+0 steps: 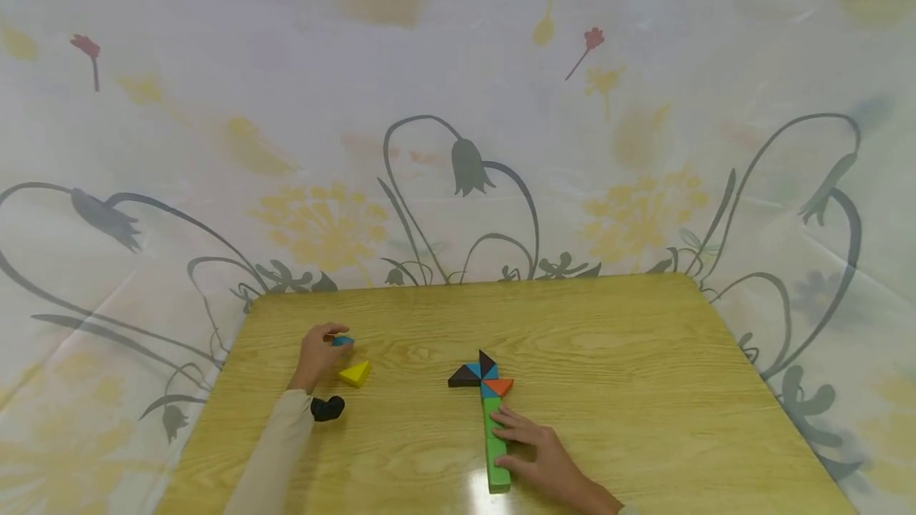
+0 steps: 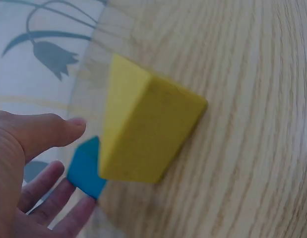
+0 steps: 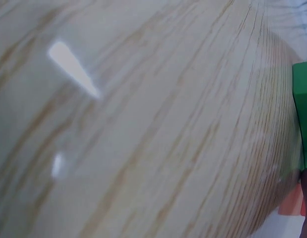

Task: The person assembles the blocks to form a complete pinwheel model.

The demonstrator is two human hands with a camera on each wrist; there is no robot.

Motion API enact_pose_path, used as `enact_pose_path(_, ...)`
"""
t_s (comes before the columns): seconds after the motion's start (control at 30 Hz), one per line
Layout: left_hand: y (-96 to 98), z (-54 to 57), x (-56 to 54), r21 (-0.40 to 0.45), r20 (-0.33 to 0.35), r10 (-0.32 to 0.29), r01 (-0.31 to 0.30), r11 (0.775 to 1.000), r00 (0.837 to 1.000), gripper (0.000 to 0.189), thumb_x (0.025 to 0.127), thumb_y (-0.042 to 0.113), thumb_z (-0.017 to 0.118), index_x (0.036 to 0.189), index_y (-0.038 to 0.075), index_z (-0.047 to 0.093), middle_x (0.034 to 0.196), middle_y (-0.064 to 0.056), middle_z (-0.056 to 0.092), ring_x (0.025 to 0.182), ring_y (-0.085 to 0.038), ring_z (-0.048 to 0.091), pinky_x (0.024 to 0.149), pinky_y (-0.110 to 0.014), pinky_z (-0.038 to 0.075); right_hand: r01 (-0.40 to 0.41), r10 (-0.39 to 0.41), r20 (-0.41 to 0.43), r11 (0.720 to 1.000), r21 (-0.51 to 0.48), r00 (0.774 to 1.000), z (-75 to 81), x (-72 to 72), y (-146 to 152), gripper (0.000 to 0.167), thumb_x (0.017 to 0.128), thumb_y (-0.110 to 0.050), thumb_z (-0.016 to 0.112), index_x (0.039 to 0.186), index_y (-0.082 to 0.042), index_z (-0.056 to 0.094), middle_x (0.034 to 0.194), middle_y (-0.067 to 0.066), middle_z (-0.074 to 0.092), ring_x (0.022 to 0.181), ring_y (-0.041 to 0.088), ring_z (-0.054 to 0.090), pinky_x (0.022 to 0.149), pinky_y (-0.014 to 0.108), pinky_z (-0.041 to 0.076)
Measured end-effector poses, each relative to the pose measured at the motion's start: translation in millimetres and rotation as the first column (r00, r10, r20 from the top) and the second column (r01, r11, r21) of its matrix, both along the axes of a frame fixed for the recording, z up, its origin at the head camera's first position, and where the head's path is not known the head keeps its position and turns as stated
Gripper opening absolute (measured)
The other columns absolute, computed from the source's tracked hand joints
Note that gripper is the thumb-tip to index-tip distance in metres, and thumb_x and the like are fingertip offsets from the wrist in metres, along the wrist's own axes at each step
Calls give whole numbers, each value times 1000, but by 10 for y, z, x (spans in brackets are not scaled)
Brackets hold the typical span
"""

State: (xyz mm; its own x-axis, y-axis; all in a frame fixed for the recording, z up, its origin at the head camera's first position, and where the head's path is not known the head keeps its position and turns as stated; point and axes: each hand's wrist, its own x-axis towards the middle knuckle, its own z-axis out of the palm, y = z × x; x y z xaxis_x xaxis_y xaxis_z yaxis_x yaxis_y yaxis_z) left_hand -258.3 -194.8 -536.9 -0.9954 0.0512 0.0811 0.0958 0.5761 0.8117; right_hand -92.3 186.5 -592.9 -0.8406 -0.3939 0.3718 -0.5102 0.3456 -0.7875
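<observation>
My left hand [image 1: 317,356] is at the left of the table, by a blue block [image 1: 343,341]. In the left wrist view its fingertips are at the edge of the blue block [image 2: 86,171], while the thumb stands apart from it. A yellow triangular block [image 1: 355,373] lies just nearer me. My right hand [image 1: 540,451] rests its fingertips along a column of green blocks [image 1: 498,477]. Above the column sits a pinwheel of triangular blocks: dark brown [image 1: 465,377], blue [image 1: 490,389] and orange [image 1: 502,386]. In the right wrist view, only the edge of a green block [image 3: 303,94] and a fingertip show.
The wood-grain table [image 1: 630,356] meets a floral-printed backdrop [image 1: 458,102] at its far edge. A black wrist camera [image 1: 327,408] is on the left wrist.
</observation>
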Motion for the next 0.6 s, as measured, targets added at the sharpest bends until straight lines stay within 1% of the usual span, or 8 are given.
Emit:
enact_pose_path(0.1, -67, -102, -11, 14, -31, 30, -29, 999, 999, 28, 81, -2, 69, 107, -11, 63, 107, -27, 55, 94, -40, 52, 82, -46, 47, 1, -2, 8, 1000, 5, 1000, 0, 1, -24, 43, 82, -25, 73, 117, -2, 66, 132, 13, 55, 128, 33, 43, 105, 24, 32)
enact_pose_path(0.13, -94, -135, -20, 26, -30, 38, -37, 999, 999, 28, 81, -2, 69, 107, -11, 63, 107, -27, 55, 94, -39, 52, 82, -45, 46, 3, -3, 8, 1000, 7, 1000, 1, 0, -31, 43, 82, -25, 73, 117, -2, 66, 132, 12, 55, 128, 33, 43, 105, 25, 32)
enact_pose_path(0.2, -142, -195, -36, 25, -50, 68, -67, 997, 996, 24, 80, -1, 70, 103, -9, 65, 105, -26, 57, 90, -36, 53, 78, -40, 46, 3, -3, 2, 1000, 9, 1000, 3, -5, -40, 43, 82, -26, 73, 117, -2, 66, 132, 12, 55, 128, 34, 42, 105, 26, 33)
enact_pose_path(0.33, -219, -297, -64, 44, -57, 122, -120, 992, 991, 21, 81, 2, 73, 100, -6, 68, 103, -21, 59, 88, -29, 54, 76, -31, 45, -6, 6, -5, 1000, 5, 1000, 4, -7, -40, 43, 82, -25, 72, 118, -2, 65, 132, 13, 55, 128, 35, 42, 105, 26, 33)
enact_pose_path(0.43, -239, -320, -57, 60, -47, 141, -138, 989, 989, 22, 82, 5, 73, 101, -5, 68, 105, -20, 59, 90, -29, 55, 77, -33, 46, -4, 4, 1, 1000, 2, 1000, 2, -3, -20, 44, 82, -25, 73, 119, -2, 65, 132, 13, 54, 128, 34, 42, 105, 24, 32)
enact_pose_path(0.6, -242, -264, 7, 71, -24, 152, -150, 986, 988, 27, 87, 9, 69, 108, -6, 66, 112, -22, 55, 96, -34, 54, 81, -43, 46, 4, -4, 14, 1000, -1, 1000, 5, 3, 6, 45, 82, -26, 73, 119, -3, 65, 133, 12, 54, 129, 31, 41, 105, 22, 32)
